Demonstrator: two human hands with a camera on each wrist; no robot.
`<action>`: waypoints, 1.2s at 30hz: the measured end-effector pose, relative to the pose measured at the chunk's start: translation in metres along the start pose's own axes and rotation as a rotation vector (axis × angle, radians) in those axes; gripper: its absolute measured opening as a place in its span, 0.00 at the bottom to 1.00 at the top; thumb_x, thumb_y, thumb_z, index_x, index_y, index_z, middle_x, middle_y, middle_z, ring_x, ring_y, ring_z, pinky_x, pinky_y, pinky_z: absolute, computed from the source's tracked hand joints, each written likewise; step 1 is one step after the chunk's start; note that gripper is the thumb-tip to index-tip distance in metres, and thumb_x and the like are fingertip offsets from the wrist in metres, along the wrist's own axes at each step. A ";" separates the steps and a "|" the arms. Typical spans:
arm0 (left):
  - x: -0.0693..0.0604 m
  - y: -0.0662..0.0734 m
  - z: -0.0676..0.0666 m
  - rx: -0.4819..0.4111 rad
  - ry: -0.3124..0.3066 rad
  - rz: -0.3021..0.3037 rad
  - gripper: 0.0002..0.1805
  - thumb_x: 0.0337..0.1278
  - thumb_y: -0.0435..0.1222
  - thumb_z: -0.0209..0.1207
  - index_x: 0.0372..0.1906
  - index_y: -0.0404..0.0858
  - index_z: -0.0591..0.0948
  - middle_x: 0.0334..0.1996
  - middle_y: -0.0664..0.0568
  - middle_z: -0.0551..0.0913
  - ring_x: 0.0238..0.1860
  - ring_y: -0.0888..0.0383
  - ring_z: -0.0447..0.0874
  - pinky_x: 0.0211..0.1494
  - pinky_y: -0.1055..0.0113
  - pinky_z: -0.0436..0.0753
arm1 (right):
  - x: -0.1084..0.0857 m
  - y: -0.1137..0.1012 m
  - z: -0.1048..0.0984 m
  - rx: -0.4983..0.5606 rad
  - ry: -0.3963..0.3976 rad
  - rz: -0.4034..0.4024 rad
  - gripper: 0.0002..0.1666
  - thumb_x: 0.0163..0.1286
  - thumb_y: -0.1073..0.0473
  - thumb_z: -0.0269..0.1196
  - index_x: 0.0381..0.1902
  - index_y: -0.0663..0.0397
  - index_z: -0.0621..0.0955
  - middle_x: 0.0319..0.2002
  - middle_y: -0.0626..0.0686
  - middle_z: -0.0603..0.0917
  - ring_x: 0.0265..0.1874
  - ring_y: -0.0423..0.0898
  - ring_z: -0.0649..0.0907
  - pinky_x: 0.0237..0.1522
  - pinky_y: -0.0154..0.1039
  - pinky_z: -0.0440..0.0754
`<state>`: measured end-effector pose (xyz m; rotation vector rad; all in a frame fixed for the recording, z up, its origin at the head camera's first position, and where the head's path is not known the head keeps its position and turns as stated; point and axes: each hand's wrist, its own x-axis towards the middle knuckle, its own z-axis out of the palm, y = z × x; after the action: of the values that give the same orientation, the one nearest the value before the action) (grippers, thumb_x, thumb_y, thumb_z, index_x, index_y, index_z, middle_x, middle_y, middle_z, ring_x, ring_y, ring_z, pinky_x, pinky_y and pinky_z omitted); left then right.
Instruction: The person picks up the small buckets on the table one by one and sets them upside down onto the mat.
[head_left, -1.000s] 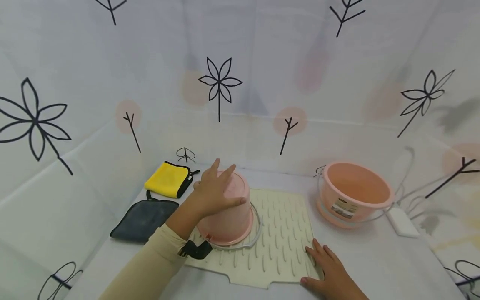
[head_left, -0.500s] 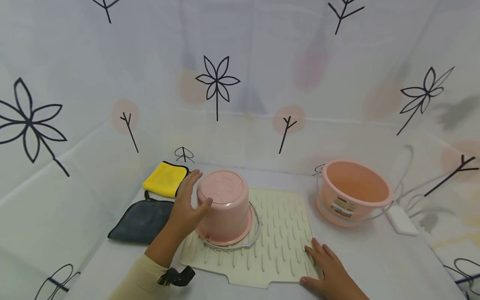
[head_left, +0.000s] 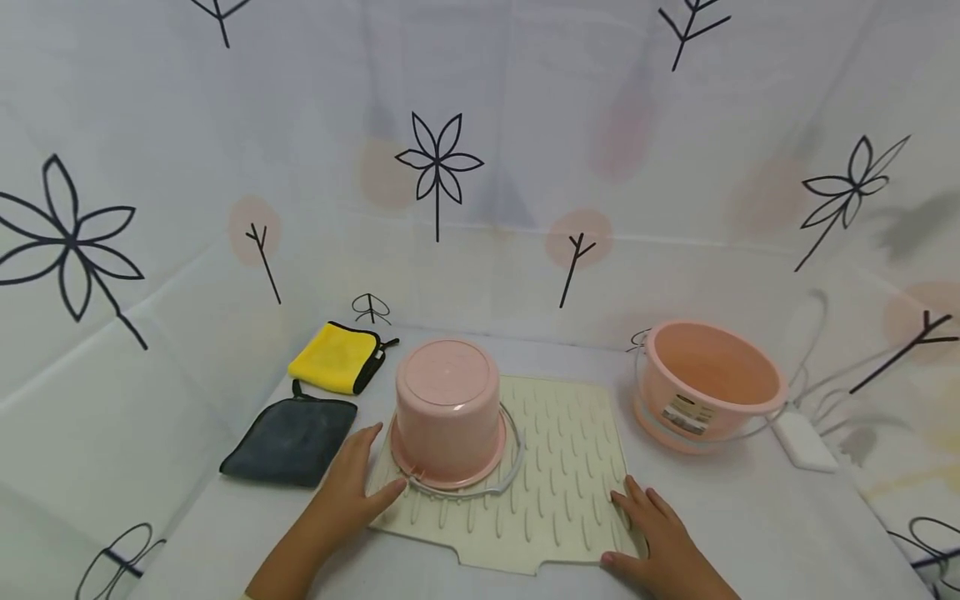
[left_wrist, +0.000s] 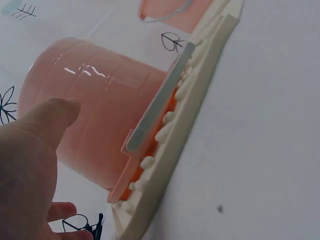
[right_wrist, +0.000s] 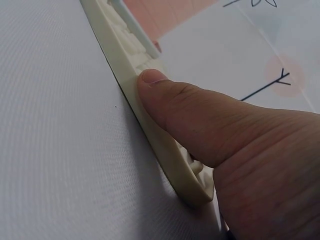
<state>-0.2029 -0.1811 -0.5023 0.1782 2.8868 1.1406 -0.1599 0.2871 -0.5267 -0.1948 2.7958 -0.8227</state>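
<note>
1. The overturned bucket (head_left: 447,437) sits on the ridged mat (head_left: 570,467), inside hidden.
2. A second bucket (head_left: 662,387) stands mouth-up right of the mat, inner wall showing.
3. Left hand (head_left: 348,492): spread, holding nothing, near the overturned bucket.
4. Right hand (head_left: 660,546): fingers apart, touching the mat's edge.

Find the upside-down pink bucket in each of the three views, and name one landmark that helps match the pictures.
Head: the upside-down pink bucket stands in the lower middle, slightly left, on the cream mat.
Left wrist: the bucket fills much of the left half, tilted sideways, partly behind the left hand.
Right wrist: only part shows, at the top edge.
Shared landmark: the cream mat's raised edge, seen in all three.
</note>
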 end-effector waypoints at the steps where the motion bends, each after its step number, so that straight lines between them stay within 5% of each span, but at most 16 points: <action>1: -0.002 -0.002 0.000 0.011 -0.009 -0.004 0.56 0.60 0.60 0.69 0.84 0.43 0.53 0.82 0.40 0.55 0.83 0.37 0.51 0.79 0.32 0.57 | 0.000 0.000 0.000 0.000 0.000 0.000 0.61 0.55 0.30 0.75 0.77 0.60 0.70 0.82 0.70 0.53 0.77 0.79 0.51 0.67 0.81 0.59; 11: -0.012 -0.024 0.012 0.157 -0.077 0.074 0.66 0.41 0.66 0.76 0.81 0.37 0.61 0.82 0.36 0.56 0.80 0.32 0.57 0.76 0.29 0.60 | 0.002 -0.001 0.000 -0.006 -0.001 0.001 0.62 0.55 0.29 0.75 0.77 0.60 0.69 0.81 0.70 0.53 0.77 0.79 0.52 0.67 0.81 0.59; 17: -0.014 -0.025 0.017 0.209 -0.073 0.126 0.68 0.35 0.67 0.78 0.79 0.36 0.64 0.81 0.35 0.58 0.77 0.26 0.57 0.73 0.25 0.59 | 0.001 -0.002 -0.002 -0.003 -0.003 0.004 0.61 0.56 0.31 0.75 0.77 0.61 0.69 0.81 0.71 0.52 0.77 0.80 0.51 0.66 0.82 0.59; 36: -0.014 -0.022 0.015 0.207 -0.109 0.060 0.59 0.38 0.62 0.79 0.75 0.37 0.73 0.79 0.41 0.66 0.78 0.28 0.56 0.73 0.24 0.57 | 0.004 0.005 0.001 0.007 -0.009 0.015 0.62 0.56 0.31 0.76 0.78 0.60 0.68 0.82 0.69 0.50 0.78 0.79 0.49 0.67 0.82 0.57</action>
<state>-0.1899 -0.1892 -0.5285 0.3247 2.9143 0.8090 -0.1633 0.2900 -0.5313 -0.1759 2.7824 -0.8265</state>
